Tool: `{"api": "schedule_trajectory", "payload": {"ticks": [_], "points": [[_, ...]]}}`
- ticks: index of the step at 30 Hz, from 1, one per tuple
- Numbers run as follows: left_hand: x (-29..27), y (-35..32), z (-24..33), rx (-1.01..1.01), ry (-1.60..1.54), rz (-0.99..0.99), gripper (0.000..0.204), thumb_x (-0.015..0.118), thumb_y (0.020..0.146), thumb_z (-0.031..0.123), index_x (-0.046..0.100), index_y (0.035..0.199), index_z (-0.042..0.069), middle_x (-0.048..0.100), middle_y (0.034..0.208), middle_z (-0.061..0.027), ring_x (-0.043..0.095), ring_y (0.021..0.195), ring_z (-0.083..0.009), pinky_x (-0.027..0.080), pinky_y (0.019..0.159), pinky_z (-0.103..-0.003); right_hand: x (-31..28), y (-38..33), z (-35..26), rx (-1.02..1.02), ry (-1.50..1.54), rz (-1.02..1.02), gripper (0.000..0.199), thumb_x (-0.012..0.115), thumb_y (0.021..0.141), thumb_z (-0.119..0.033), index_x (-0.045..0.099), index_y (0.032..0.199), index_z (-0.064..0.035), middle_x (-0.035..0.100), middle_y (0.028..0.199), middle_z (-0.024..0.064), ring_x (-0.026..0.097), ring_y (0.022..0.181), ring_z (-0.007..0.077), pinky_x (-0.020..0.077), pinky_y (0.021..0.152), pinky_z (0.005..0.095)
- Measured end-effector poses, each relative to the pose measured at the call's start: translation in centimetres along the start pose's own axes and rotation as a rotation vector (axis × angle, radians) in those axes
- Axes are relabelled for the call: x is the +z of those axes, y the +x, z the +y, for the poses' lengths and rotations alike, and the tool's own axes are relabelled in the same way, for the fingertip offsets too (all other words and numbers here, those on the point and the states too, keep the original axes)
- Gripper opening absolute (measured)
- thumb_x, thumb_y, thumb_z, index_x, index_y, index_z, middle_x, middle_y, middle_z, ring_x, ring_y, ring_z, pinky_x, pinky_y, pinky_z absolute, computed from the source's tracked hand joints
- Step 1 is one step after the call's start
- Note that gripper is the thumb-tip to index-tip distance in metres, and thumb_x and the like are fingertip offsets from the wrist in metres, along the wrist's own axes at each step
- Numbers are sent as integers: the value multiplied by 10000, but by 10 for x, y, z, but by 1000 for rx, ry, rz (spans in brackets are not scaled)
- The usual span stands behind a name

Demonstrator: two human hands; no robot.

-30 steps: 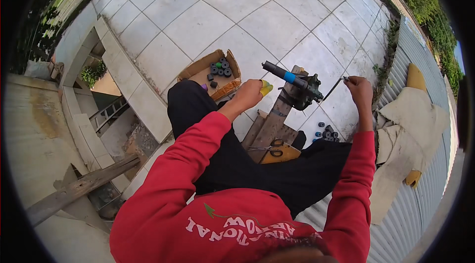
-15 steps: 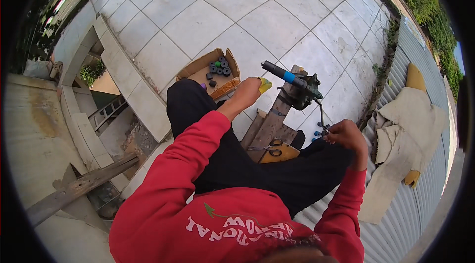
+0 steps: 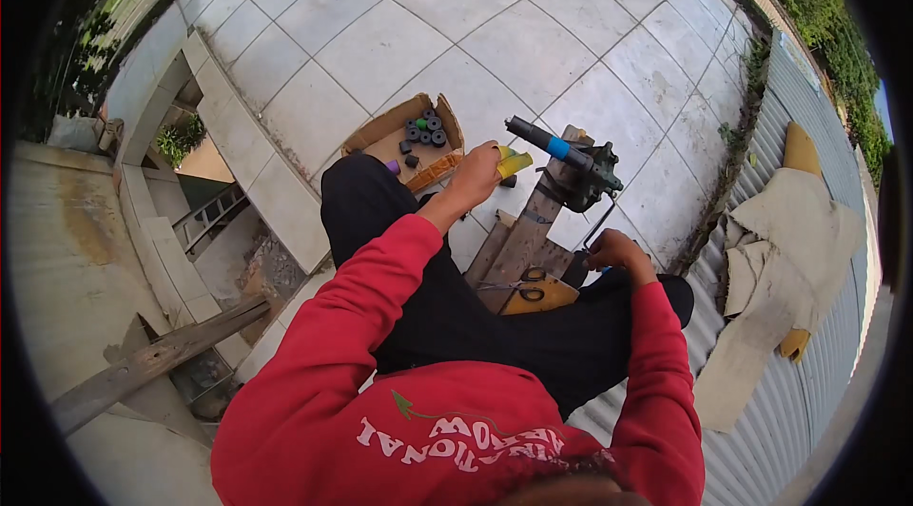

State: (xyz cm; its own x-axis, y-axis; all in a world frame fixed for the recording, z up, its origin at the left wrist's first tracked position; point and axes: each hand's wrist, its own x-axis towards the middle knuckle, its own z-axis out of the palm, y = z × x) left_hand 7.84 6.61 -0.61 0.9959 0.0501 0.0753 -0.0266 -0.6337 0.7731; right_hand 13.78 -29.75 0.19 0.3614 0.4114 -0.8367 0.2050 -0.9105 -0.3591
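My left hand (image 3: 473,184) is closed around a yellow strip-like piece (image 3: 514,163), just left of a dark hand-cranked device (image 3: 596,181). From that device a black spindle with a blue band (image 3: 552,142) sticks out toward the upper left. My right hand (image 3: 616,251) is closed at the lower end of the thin metal crank (image 3: 598,223); its grip is mostly hidden by the fingers. The device is mounted on a wooden board (image 3: 518,247) between my legs. Scissors (image 3: 534,292) lie by the board on a yellow flat piece (image 3: 559,296).
An open cardboard box (image 3: 369,132) with several dark rolls (image 3: 436,138) stands left of my left hand. Pale tiles (image 3: 456,83) spread ahead. Corrugated metal sheet (image 3: 823,354) with a beige cloth (image 3: 780,221) lies at right. A wooden pole (image 3: 166,363) is at lower left.
My right hand has swung left and slightly up with the crank, which points a different way. My left hand stays nearly in place; more of the yellow piece shows.
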Motion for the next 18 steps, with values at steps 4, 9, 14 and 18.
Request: {"api": "schedule_trajectory", "payload": {"ticks": [4,9,14,18], "points": [[-5,-1,7,11,-53,-68,133,668,877,60,644,939,-55,626,992,-225,638,950,-451,509,809,-497,4,15,8,56,11,70,208,801,804,-197,801,889,-6,769,769,82,734,692,160,572,675,329],[-3,-3,-3,88,-26,44,200,648,949,158,629,938,-41,610,949,-229,614,891,-458,476,757,-500,8,29,14,78,-28,159,220,803,797,-197,808,918,-13,768,763,78,730,669,154,570,639,324],[-5,-3,4,120,-95,63,214,630,951,175,625,935,-38,618,932,-248,609,883,-468,474,756,-508,10,48,29,91,-9,223,213,810,791,-193,811,911,-18,763,745,74,716,614,152,565,600,315],[-12,-6,12,56,-89,10,168,605,904,111,625,934,-53,637,955,-271,623,906,-467,483,777,-515,9,62,37,35,-15,328,179,825,780,-196,812,846,-30,752,711,60,707,587,153,565,597,317]]}}
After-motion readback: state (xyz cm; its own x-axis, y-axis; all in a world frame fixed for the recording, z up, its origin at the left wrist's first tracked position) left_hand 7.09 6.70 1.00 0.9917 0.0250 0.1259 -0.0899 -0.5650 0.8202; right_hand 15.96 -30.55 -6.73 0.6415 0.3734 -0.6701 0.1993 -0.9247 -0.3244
